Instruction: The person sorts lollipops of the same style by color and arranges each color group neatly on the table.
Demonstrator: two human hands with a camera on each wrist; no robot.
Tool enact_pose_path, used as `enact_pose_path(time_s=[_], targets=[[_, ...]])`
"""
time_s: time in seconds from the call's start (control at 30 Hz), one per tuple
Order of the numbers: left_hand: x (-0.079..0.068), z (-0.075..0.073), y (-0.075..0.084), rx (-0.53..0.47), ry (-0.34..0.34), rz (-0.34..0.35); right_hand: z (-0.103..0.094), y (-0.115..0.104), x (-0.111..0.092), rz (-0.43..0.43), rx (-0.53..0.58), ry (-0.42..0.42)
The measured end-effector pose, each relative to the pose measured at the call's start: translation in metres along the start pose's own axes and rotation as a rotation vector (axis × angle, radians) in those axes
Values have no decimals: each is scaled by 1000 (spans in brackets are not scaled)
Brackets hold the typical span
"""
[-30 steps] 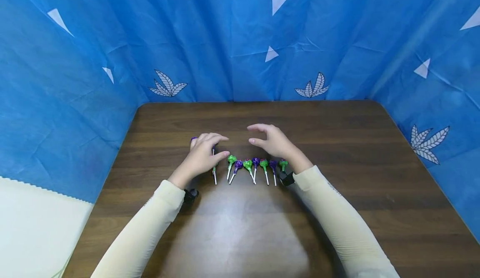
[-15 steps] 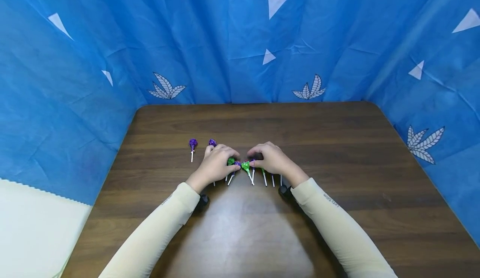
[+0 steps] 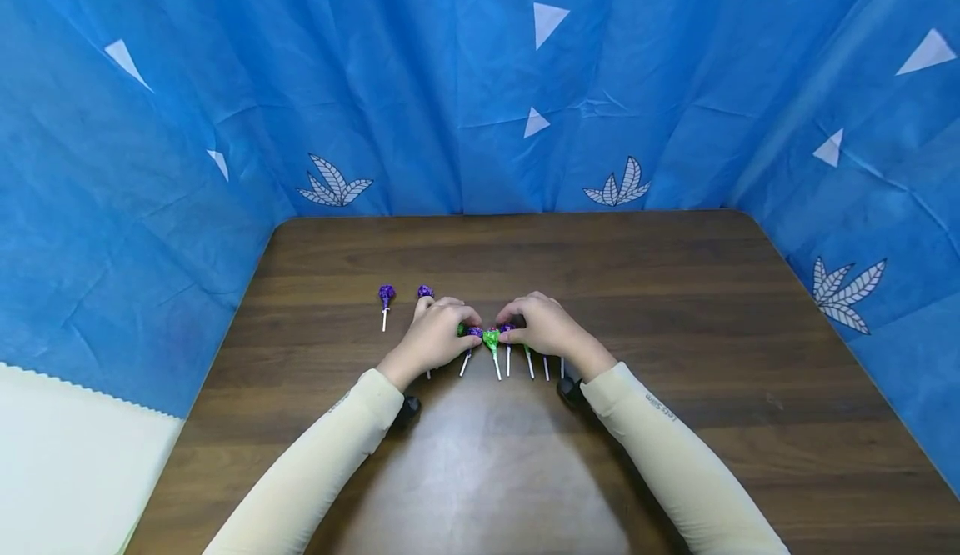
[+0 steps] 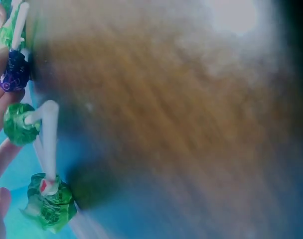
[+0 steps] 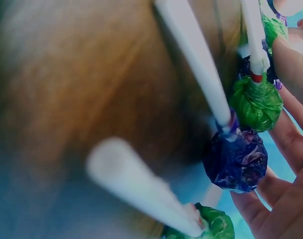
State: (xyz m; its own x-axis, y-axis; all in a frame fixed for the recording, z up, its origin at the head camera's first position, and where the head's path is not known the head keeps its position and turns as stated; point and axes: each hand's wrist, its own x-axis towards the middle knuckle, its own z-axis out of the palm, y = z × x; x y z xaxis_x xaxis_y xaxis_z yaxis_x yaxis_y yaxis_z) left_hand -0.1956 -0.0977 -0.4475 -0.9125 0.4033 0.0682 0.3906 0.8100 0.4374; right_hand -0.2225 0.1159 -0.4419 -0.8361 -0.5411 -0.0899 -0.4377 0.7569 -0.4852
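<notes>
In the head view a row of lollipops with green and purple wrappers lies on the table, sticks toward the person. My left hand (image 3: pixel 438 334) curls its thumb and fingers round a purple lollipop (image 3: pixel 475 332), also seen between the fingers in the left wrist view. Close to its right, my right hand (image 3: pixel 546 326) holds another purple lollipop (image 3: pixel 507 329) between thumb and index finger. A green lollipop (image 3: pixel 492 339) lies between the two hands' fingertips. Under the right palm are a green lollipop (image 5: pixel 257 102) and a purple lollipop (image 5: pixel 236 159). The left palm hides others, green ones (image 4: pixel 21 124) among them.
A purple lollipop (image 3: pixel 386 294) lies apart at the left of the row. The head of another purple lollipop (image 3: pixel 425 291) shows just beyond the left hand. Blue patterned cloth (image 3: pixel 405 80) stands behind and beside the brown wooden table (image 3: pixel 645 272).
Both hands have come down and inward onto the middle of the row, the left moving right, baring the far-left purple lollipop. In the last half second the middle sticks have shifted and straightened slightly.
</notes>
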Motion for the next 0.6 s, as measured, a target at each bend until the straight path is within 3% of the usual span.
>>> enact_pose_path(time_s=[0.3,0.6], targets=[[3,3,1,-4,9,-9,2,3,-2,-39,10,13],[15,-15,-3,-196,10,-105,3,7,0,-103,13,38]])
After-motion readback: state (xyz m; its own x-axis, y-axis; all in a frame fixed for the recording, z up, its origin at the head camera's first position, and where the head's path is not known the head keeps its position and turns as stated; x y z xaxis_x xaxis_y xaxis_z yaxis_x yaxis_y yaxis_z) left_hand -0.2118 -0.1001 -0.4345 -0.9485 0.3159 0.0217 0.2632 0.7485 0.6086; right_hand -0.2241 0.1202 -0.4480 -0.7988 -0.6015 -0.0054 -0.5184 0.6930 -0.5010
